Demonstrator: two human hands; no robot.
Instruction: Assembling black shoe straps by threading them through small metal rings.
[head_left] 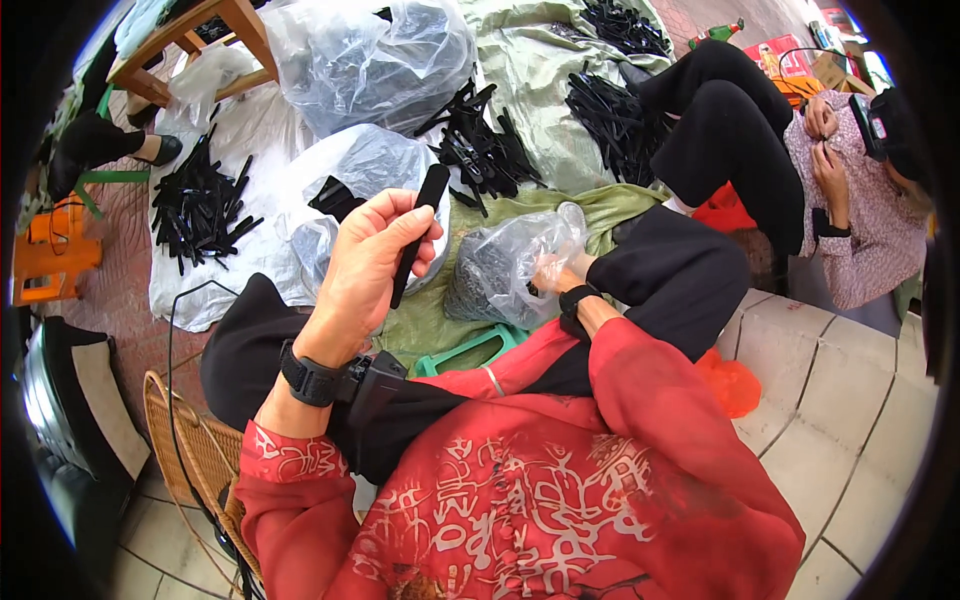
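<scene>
My left hand (378,245) is raised in front of me, its thumb and fingers closed on a flat black strip (432,187) with rounded ends. The strip stands tilted, its top leaning right. My right hand (556,272) is at the mouth of a clear plastic bag (478,280) full of small dark pieces. Plastic covers its fingers, so I cannot see whether they grip anything. Just beyond my left hand is a second clear bag (375,155), with some black pieces showing inside.
Heaps of black strips lie on pale sheets: a left pile (195,205), a middle pile (485,145) and a right pile (615,125). Farther back stand a large filled bag (375,65) and a wooden stool (240,30). A co-worker (850,190) sits at right. Wicker chair (190,450) at left.
</scene>
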